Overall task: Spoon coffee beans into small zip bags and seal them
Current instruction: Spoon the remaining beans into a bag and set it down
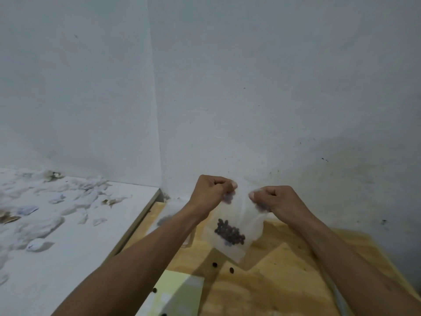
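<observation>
I see both hands raised over the wooden table (284, 281), near the wall corner. My left hand (209, 192) pinches the top left edge of the zip bag (237, 224), and my right hand (280, 199) pinches the top right edge, fingers curled. The bag hangs between them in the air, coffee beans (230, 232) pooled near its bottom. A few loose beans (214, 264) lie on the wood beneath. A white ledge (79, 236) strewn with paper scraps borders the table's left edge; the wall stands close behind.
</observation>
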`<state>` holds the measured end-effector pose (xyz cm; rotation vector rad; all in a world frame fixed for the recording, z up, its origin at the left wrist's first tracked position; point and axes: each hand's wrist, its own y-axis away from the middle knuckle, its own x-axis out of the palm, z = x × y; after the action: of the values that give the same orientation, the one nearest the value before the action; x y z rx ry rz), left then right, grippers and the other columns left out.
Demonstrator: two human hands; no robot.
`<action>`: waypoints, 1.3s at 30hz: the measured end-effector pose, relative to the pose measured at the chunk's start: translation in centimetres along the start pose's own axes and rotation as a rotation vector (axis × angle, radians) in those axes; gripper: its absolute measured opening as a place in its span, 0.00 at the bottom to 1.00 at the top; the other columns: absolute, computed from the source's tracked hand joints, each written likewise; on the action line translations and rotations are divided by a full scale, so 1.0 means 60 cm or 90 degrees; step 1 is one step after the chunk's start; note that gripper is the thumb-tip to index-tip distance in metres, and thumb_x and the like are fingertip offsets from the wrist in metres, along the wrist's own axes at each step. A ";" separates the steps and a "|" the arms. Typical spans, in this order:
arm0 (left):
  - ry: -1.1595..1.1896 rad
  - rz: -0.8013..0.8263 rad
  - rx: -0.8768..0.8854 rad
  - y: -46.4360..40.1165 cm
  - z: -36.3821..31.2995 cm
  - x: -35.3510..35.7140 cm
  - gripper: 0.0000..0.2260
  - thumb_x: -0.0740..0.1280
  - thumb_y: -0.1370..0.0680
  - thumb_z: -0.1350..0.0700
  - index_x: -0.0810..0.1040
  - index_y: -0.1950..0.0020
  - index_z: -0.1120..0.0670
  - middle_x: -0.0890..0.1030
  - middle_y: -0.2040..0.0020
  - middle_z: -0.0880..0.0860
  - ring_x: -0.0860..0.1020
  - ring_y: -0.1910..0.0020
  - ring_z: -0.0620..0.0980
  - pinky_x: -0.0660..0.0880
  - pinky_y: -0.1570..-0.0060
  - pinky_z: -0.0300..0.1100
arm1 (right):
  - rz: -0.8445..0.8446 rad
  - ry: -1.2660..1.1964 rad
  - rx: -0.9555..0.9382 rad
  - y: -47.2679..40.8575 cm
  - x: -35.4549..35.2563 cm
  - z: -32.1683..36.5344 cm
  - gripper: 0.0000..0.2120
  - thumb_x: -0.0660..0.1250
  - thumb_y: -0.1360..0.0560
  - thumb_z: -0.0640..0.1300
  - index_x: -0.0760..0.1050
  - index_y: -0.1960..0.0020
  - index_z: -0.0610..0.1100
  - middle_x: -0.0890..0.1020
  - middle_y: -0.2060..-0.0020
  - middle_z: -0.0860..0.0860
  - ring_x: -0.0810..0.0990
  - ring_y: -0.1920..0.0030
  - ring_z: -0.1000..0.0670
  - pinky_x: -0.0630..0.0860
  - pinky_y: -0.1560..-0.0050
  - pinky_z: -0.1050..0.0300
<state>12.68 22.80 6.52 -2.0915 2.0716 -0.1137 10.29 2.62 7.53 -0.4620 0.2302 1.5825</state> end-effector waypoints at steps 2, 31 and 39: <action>0.005 -0.010 -0.009 -0.003 0.000 -0.005 0.05 0.73 0.22 0.62 0.87 0.54 0.64 0.85 0.65 0.56 0.81 0.68 0.50 0.81 0.65 0.40 | 0.003 -0.026 0.012 -0.001 -0.007 -0.004 0.08 0.75 0.25 0.45 0.87 0.55 0.40 0.88 0.61 0.43 0.86 0.61 0.48 0.85 0.55 0.56; 0.128 -0.045 -0.055 0.052 -0.034 -0.087 0.10 0.75 0.23 0.56 0.84 0.47 0.62 0.87 0.54 0.58 0.83 0.61 0.55 0.83 0.58 0.46 | 0.077 -0.239 0.058 0.030 0.064 0.033 0.07 0.71 0.21 0.41 0.83 0.47 0.37 0.84 0.53 0.42 0.85 0.59 0.48 0.82 0.61 0.59; 0.116 -0.250 -0.014 0.105 -0.023 -0.229 0.08 0.73 0.22 0.60 0.83 0.47 0.64 0.86 0.57 0.58 0.82 0.66 0.52 0.83 0.60 0.44 | 0.183 0.024 0.034 0.041 0.208 0.057 0.08 0.72 0.22 0.42 0.84 0.50 0.36 0.86 0.56 0.46 0.86 0.59 0.49 0.84 0.61 0.57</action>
<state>5.96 36.34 7.79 -2.5610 1.7245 -0.3504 7.23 15.15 4.94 -0.4313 0.3805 1.8435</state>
